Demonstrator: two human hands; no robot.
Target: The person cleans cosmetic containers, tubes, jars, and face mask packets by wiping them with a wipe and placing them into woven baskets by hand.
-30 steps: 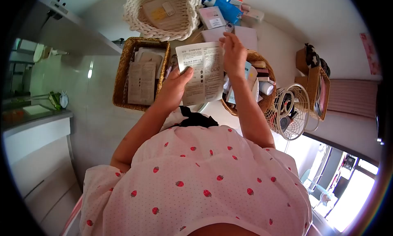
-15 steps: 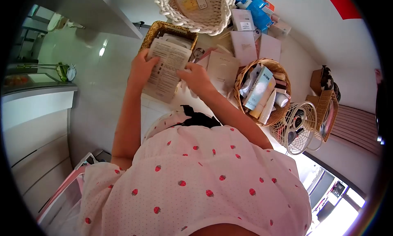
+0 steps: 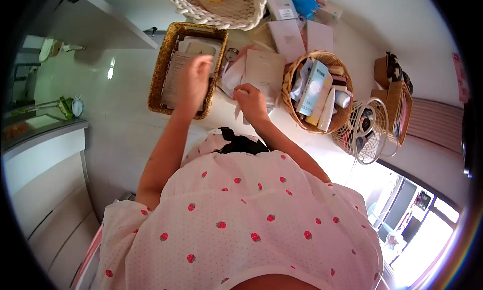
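My left hand (image 3: 193,86) hangs over the rectangular wicker basket (image 3: 156,81), smeared by motion, so its fingers are unclear. Inside that basket lies a printed paper sheet (image 3: 173,76), partly hidden by the hand, with a pale flat box-like item (image 3: 201,48) behind it. To the right, my right hand (image 3: 253,104) is closed on a thin, crumpled white tissue (image 3: 238,109) that dangles below the fingers. Just beyond it are a beige flat packet (image 3: 264,71) and some clear plastic wrap (image 3: 232,78).
A round wicker basket (image 3: 287,96) full of boxes and tubes stands at the right, beside a white wire basket (image 3: 372,134). At the back are a white woven basket (image 3: 216,19), white boxes (image 3: 287,38) and a blue packet (image 3: 303,2). A cabinet panel (image 3: 115,23) juts in at upper left.
The printed sheet has left both hands and now lies in the rectangular basket. My left hand has lifted off it and moved right; my right hand has shifted slightly right, away from the sheet.
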